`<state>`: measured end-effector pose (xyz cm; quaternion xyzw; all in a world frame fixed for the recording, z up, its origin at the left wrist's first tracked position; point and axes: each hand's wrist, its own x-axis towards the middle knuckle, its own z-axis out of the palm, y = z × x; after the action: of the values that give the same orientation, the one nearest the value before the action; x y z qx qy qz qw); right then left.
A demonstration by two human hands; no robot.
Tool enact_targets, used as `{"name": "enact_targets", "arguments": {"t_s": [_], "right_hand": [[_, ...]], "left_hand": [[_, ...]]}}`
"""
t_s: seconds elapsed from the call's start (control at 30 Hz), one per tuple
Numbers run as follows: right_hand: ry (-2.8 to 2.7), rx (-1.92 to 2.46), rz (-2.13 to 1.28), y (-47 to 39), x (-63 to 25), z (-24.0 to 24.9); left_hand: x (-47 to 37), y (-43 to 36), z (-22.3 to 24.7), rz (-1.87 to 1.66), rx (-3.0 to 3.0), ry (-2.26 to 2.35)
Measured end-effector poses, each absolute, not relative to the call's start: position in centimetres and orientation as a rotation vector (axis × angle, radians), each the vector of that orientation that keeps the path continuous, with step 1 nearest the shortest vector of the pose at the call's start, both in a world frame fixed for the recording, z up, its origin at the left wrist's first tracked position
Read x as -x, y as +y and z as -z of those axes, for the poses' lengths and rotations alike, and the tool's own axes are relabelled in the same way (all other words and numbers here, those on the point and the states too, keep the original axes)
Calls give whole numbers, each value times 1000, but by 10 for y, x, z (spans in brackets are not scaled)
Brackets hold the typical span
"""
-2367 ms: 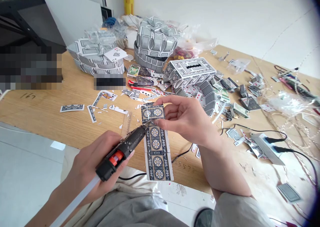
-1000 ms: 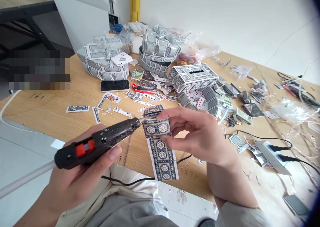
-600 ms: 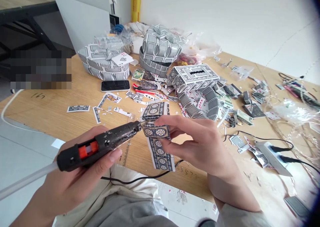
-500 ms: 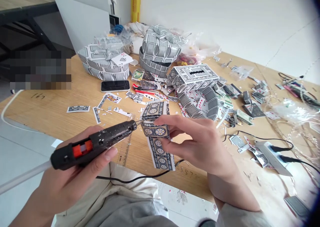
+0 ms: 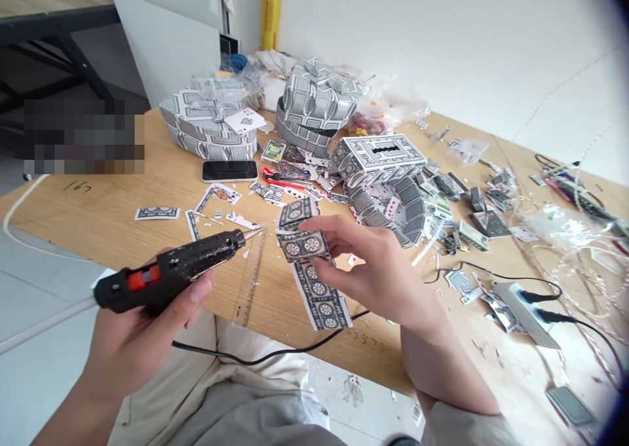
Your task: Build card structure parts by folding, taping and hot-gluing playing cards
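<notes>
My left hand [image 5: 147, 341] is wrapped round a black hot glue gun [image 5: 196, 262], which has a glue stick [image 5: 46, 325] coming out of its back end. The metal nozzle points right, a short gap away from some folded playing cards [image 5: 304, 244]. Those cards have a patterned blue-grey back and form a bent strip, with one end hanging down toward the table edge. My right hand [image 5: 378, 276] pinches the strip at its fold between thumb and fingers. A clear ruler [image 5: 251, 279] lies on the table beneath, between the two hands.
Behind stand a card-covered tissue box [image 5: 378, 158], an open card basket [image 5: 413, 204] and two larger card-woven pieces [image 5: 211, 122]. A phone [image 5: 229, 170], a red cutter [image 5: 285, 180] and card scraps lie nearby. At right is a power strip [image 5: 528, 312] with cords.
The glue gun has moved left and its nozzle has come away from the card strip. My right hand still holds the strip, its fold turned slightly.
</notes>
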<state>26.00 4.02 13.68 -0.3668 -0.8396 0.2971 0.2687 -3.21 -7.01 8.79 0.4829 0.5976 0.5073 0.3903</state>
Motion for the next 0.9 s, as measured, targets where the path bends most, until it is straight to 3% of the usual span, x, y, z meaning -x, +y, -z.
{"name": "enact_targets", "arguments": {"t_s": [0.43,0.7,0.9], "right_hand": [[-1647,1109,-1279,53,-241,-119],[-1706,965,-1463,54,-246,-125],[-1831,947,-1412,52,-246,-127]], "left_hand": [[34,-55,-69,-1473,-914,1203],[32,-62,-75,-1408,-870,1245],[22,-69,-89,-1329,-858,1330]]}}
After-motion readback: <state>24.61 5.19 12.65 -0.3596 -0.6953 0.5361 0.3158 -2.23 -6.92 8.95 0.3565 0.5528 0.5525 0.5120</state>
